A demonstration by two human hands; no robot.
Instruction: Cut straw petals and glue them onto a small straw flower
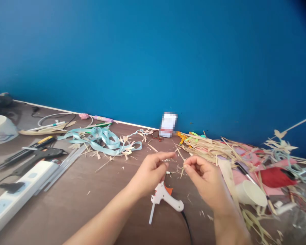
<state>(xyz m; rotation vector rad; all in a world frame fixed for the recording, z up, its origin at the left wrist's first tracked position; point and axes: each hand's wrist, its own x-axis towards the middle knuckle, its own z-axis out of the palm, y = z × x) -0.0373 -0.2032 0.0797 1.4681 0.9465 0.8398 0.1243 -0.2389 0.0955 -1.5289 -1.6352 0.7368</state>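
Observation:
My left hand [151,172] and my right hand [203,179] meet above the brown table [97,204], fingers pinched toward each other. Between the fingertips is a thin pale straw piece [178,167], too small to make out well. Just below the hands a white hot glue gun [165,196] with an orange trigger stands on the table, its nozzle pointing up toward the fingers and its black cord running off the near edge.
A light blue ribbon tangle [103,139] lies at centre left. A white power strip [17,190], black tools [33,153] and a white bowl [1,129] sit left. Dried straw strips [209,146], a paper cup [251,194], pink paper and a red object [277,177] crowd the right. Blue wall behind.

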